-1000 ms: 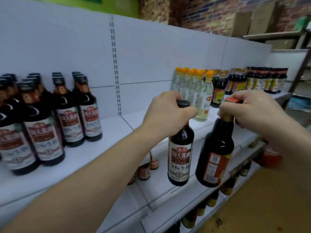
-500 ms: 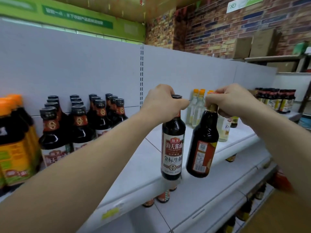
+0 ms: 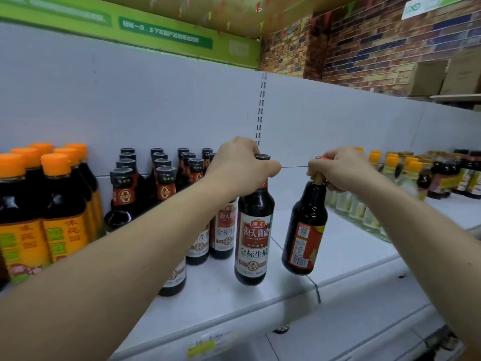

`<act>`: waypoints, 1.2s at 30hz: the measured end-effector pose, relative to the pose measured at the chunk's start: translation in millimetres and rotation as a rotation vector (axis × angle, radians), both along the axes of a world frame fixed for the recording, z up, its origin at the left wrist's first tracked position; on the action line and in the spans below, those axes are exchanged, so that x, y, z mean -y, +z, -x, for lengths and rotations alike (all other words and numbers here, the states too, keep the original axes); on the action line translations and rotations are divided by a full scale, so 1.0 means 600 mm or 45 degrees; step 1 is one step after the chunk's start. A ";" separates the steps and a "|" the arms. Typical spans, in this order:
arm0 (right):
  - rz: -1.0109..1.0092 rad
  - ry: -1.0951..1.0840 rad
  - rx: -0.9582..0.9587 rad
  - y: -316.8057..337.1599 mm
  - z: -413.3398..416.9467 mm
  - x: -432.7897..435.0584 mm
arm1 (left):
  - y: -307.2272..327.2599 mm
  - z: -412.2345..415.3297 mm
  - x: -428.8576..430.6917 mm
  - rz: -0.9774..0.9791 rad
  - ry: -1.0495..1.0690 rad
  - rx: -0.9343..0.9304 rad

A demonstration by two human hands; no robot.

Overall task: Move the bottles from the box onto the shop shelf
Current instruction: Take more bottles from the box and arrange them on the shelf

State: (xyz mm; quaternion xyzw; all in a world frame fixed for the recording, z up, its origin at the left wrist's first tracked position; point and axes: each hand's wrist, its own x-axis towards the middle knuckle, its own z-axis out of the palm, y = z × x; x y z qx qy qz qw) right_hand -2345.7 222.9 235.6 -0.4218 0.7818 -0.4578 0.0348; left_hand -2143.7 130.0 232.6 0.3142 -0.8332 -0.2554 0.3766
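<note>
Shelf (image 3: 338,256) now lies under both loads, raised from below its front edge to centre frame. Left bottle (image 3: 253,238) and right bottle (image 3: 303,230) hang above it, necks gripped by left hand (image 3: 239,165) and right hand (image 3: 338,168). Set-down judged imminent.

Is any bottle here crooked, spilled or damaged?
No spill or damage shows. Only the right bottle is askew: gripped at the cap by the right hand, it tilts, base toward the left bottle, barcode side out. The left bottle, held by the left hand, is upright, front label out.
</note>
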 end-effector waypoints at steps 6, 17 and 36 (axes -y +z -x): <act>-0.035 0.146 0.000 -0.018 0.023 0.083 | -0.009 -0.012 0.020 -0.019 0.162 0.029; -0.092 0.355 -0.002 -0.036 0.038 0.193 | -0.017 -0.023 0.036 -0.045 0.466 0.080; 0.004 0.316 -0.160 -0.050 0.028 0.157 | -0.031 -0.028 0.045 -0.035 0.571 0.230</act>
